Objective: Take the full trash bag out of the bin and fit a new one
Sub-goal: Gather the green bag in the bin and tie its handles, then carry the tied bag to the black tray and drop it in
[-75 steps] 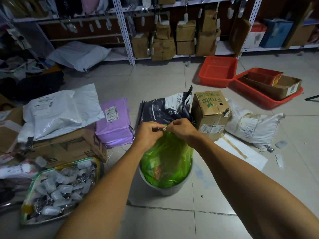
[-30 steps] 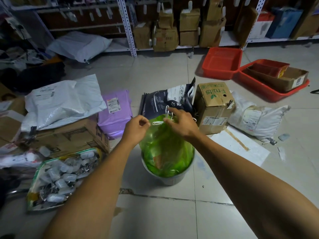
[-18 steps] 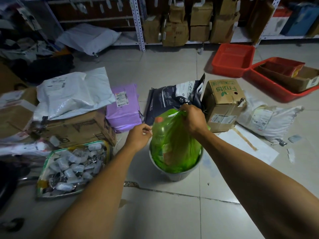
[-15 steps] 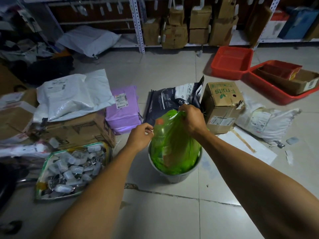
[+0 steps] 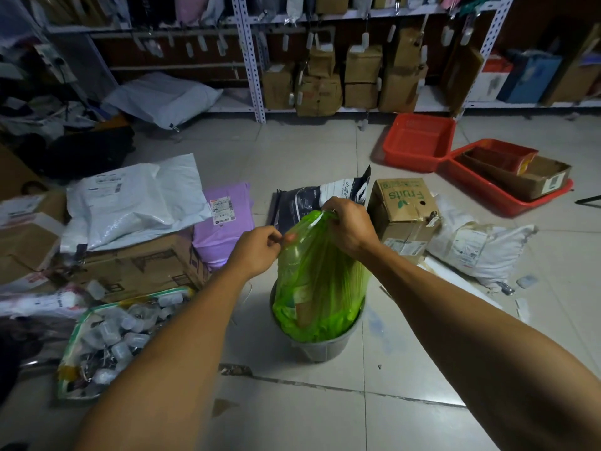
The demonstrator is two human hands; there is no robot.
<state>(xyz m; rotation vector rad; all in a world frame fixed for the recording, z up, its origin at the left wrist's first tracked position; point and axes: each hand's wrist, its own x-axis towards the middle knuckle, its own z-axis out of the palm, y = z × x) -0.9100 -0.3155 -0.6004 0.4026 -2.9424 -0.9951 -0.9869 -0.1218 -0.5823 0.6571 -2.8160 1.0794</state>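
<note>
Bulging translucent green trash bag (image 5: 320, 281), neck bunched, sits in grey bin (image 5: 322, 348).

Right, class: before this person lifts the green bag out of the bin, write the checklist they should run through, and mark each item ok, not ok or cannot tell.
1. Neck of the green bag gathered shut: ok, bunched at the top.
2. Right hand gripping the neck: ok, closed around it.
3. Left hand helping: ok, pinching the bag's upper side.
4. Neck knotted: cannot tell, the hands hide it.
5. Bag free of the grey bin: not ok, its lower part sits inside.
6. Room to lift: ok above; the Fruits box and the dark parcel stand close behind.
</note>
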